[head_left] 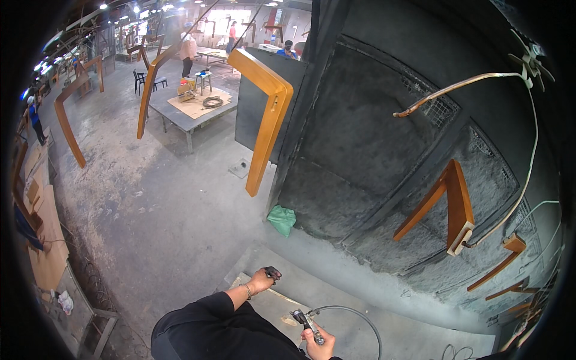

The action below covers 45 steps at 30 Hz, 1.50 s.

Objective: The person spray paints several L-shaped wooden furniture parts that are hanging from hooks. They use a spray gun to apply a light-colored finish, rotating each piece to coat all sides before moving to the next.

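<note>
My right hand [318,346] is wrapped round the handle of a metal spray gun [308,326], with a dark hose [362,314] curving away from it to the right. My left hand [261,281] reaches forward with curled fingers. They look dark, and whether something small is in them cannot be made out. Ahead of both hands hangs an orange-brown bent wooden chair-frame part [268,129], touched by neither. To the right a similar wooden part [459,201] hangs from a bent wire hook [507,210].
More wooden parts [145,99] hang at the left, others [498,270] at far right. A dusty dark booth wall [360,132] fills the right, with a green bag [281,220] at its foot. A low table [186,121] stands ahead; people [188,51] are farther back.
</note>
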Tool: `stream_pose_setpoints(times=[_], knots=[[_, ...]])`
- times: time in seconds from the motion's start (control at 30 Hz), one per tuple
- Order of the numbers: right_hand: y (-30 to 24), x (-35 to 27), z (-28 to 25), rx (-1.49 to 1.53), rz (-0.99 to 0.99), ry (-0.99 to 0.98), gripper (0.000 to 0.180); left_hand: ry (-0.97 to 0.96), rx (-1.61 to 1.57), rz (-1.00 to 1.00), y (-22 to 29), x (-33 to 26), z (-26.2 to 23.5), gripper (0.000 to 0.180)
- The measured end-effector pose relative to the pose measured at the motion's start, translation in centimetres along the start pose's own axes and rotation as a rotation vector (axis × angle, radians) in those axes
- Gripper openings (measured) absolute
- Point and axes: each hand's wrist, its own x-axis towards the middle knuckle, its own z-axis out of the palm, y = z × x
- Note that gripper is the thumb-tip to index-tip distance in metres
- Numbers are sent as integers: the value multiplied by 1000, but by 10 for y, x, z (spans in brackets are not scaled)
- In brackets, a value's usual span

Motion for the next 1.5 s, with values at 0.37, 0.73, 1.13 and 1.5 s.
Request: stream_pose_setpoints(times=[0.37,0.73,1.13,1.5], knots=[[13,4,-2,-7,24,-13,22,-59,-66,6,0,1,-1,21],[6,4,-2,-75,-12,-15,25,-1,-1,-4,3,5,-3,26],[-1,5,0,-22,-8,-27,24,-35,12,-31,11,5,-4,23],[1,7,2,-36,3,-23,23,-31,40,0,3,10,-9,27]])
